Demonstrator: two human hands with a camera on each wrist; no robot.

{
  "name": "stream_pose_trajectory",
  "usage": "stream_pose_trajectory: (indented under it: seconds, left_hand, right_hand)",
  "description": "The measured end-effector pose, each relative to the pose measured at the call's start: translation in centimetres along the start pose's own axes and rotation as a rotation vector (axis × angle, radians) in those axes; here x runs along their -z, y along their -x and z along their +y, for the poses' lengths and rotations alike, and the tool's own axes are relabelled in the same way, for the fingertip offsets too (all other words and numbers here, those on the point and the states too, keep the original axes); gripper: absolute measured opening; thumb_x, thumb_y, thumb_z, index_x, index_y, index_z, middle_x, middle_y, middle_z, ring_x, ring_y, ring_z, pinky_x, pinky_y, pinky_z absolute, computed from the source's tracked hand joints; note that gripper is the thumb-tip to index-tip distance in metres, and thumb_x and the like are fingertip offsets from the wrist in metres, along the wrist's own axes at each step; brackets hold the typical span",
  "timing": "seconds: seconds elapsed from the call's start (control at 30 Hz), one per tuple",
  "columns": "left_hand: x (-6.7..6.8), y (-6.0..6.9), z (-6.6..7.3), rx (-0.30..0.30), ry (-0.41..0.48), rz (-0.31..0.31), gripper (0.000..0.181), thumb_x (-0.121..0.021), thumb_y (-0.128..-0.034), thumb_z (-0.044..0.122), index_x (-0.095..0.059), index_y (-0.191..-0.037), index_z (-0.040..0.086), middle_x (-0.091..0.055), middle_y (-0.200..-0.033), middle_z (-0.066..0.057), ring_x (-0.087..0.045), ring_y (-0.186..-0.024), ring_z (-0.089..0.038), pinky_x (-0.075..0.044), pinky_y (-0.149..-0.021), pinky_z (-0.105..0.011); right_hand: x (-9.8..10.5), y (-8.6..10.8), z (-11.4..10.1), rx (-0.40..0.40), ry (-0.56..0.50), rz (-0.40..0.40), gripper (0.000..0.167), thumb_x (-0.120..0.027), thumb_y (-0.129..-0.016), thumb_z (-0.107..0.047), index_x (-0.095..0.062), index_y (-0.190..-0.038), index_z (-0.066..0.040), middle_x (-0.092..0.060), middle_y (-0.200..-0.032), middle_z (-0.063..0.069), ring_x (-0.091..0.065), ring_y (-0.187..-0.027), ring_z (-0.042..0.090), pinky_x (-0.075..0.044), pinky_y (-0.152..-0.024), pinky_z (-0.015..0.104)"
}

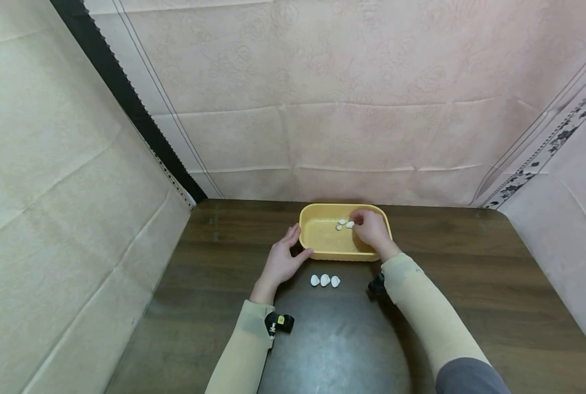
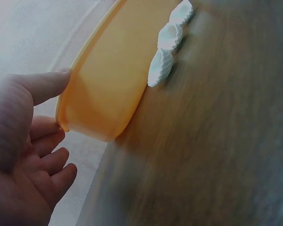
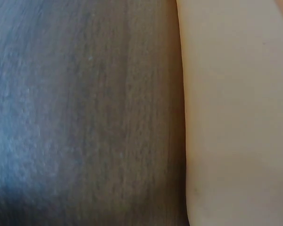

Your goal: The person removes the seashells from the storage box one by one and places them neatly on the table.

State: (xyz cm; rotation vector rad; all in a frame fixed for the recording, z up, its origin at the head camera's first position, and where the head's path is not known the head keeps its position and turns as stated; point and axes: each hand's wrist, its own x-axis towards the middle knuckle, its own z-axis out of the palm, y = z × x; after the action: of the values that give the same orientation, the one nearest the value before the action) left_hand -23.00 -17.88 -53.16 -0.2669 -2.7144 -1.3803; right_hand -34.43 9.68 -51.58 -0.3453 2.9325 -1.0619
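Observation:
A yellow rectangular tray [image 1: 322, 255] stands on the table, its wall also showing in the left wrist view [image 2: 104, 89]. My left hand [image 1: 280, 261] holds its left end, thumb at the near corner and fingers along the side; the left wrist view shows thumb and forefinger at the rim. My right hand [image 1: 372, 229] reaches inside the tray, its curled fingers at a small white shell [image 1: 350, 225]. Beside that shell lie two more white shells [image 1: 342, 222]. Three ridged white shells [image 1: 325, 280] form a row on the table before the tray. The right fingertips are partly hidden.
The dark wooden table [image 1: 214, 306] meets a pale patterned cloth [image 1: 352, 137] just behind the tray. Cloth also hangs on the left and right sides. The right wrist view shows only tabletop and the tray's wall [image 3: 236, 113].

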Motion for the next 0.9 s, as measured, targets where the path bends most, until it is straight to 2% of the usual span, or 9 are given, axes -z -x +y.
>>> stream_pose_trajectory:
  seconds: [0.27,0.57,0.9]
  left_hand:
    - [-0.05,0.01,-0.09,-0.004,0.0,-0.003,0.075,-0.075,-0.1028,0.032,-0.04,-0.163,0.002,-0.035,-0.172,-0.008,-0.027,-0.16,-0.023,-0.027,-0.128,-0.045]
    - [-0.05,-0.04,-0.09,0.0,-0.001,-0.002,0.076,-0.076,-0.1023,0.033,-0.04,-0.163,0.006,-0.035,-0.172,-0.003,-0.027,-0.16,-0.021,-0.027,-0.128,-0.044]
    - [-0.03,-0.03,-0.09,0.0,-0.004,-0.003,0.076,-0.076,-0.1021,0.034,-0.04,-0.163,0.006,-0.035,-0.171,-0.004,-0.028,-0.16,-0.021,-0.027,-0.128,-0.044]
  right_hand:
    - [-0.16,0.2,-0.21,-0.027,-0.001,-0.02,0.026,-0.076,-0.092,-0.009,-0.075,-0.115,0.003,-0.074,-0.104,0.015,-0.065,-0.097,0.03,-0.055,-0.09,0.046]
    - [-0.26,0.14,-0.26,-0.047,0.024,-0.01,0.03,-0.077,-0.094,-0.014,-0.075,-0.118,0.003,-0.074,-0.111,0.018,-0.066,-0.103,0.032,-0.055,-0.098,0.049]
    - [-0.28,0.16,-0.02,-0.031,0.031,-0.025,0.028,-0.072,-0.093,-0.009,-0.075,-0.118,0.003,-0.074,-0.11,0.017,-0.066,-0.101,0.032,-0.055,-0.095,0.048]
